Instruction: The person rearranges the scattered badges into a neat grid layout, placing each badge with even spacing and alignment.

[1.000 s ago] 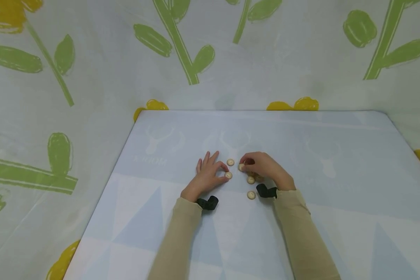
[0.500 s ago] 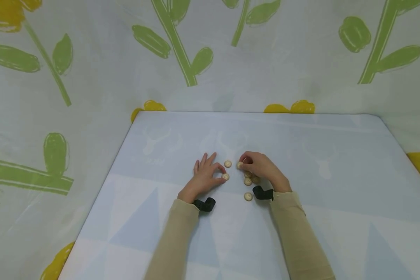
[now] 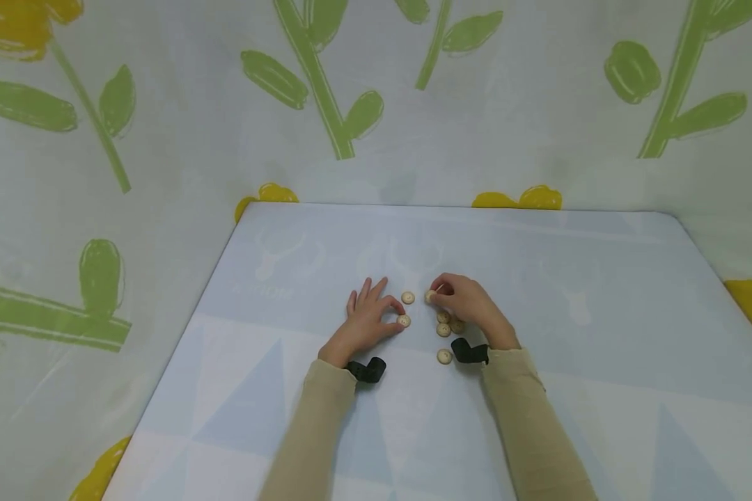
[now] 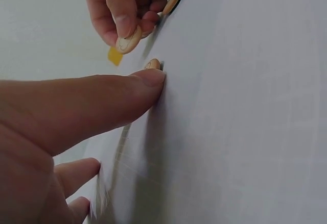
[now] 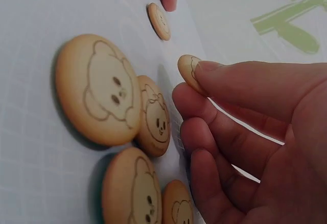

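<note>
In the head view my left hand [image 3: 365, 325] pinches a round cookie [image 3: 404, 321] between thumb and index finger, its other fingers spread. The left wrist view shows that cookie's edge [image 4: 152, 64] behind the thumb, close to the surface. My right hand [image 3: 470, 304] holds another cookie [image 3: 430, 296] by thumb and fingertips; the right wrist view shows this cookie [image 5: 190, 73] raised off the tabletop. Between the hands lies a loose cookie [image 3: 408, 298]. Under the right hand, several cookies sit grouped, one of them [image 5: 97, 89] printed with a cartoon bear face.
A single cookie [image 3: 444, 356] lies nearer to me, beside the black band [image 3: 470, 351] on the right wrist. The table [image 3: 601, 292] wears a pale blue and white patterned cover. Behind and to the left hangs white cloth [image 3: 182, 90] printed with leaves and yellow flowers.
The right hand has lifted its cookie slightly, away from the grouped ones. The left hand keeps its pinch in the same place. The head view has shifted a little.
</note>
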Tool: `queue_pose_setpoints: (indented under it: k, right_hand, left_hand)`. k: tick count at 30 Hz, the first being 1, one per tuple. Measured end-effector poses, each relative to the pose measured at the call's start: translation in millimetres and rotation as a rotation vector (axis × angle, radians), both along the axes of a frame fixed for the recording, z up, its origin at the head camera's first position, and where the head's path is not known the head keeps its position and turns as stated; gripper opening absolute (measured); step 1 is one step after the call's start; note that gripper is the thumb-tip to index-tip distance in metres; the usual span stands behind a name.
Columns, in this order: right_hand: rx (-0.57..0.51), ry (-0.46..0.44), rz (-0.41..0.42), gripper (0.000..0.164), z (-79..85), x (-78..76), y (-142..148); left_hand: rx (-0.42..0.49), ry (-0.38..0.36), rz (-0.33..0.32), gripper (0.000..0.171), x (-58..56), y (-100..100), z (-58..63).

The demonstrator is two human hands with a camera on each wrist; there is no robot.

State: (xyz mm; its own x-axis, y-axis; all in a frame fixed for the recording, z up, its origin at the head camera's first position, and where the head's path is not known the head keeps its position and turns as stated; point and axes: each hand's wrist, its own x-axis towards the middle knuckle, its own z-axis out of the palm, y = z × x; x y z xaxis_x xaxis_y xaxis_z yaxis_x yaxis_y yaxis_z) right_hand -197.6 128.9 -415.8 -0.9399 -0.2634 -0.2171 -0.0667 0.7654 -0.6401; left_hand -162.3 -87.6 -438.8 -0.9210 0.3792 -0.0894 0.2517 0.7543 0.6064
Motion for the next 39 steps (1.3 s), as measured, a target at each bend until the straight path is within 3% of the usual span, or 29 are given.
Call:
queue_pose_setpoints:
  k: [20, 39]
  right_hand:
    - [-0.122, -0.08, -0.081, 0.027, -6.6, -5.4, 5]
    - [-0.084, -0.05, -0.06, 0.025, -1.3, -18.3, -9]
  left_hand:
    - [0.0, -0.002, -0.012, 0.016, 0.4, 1, 2.0]
    - [-0.013, 0.001, -0.008, 0.016, -0.5, 0, -3.1]
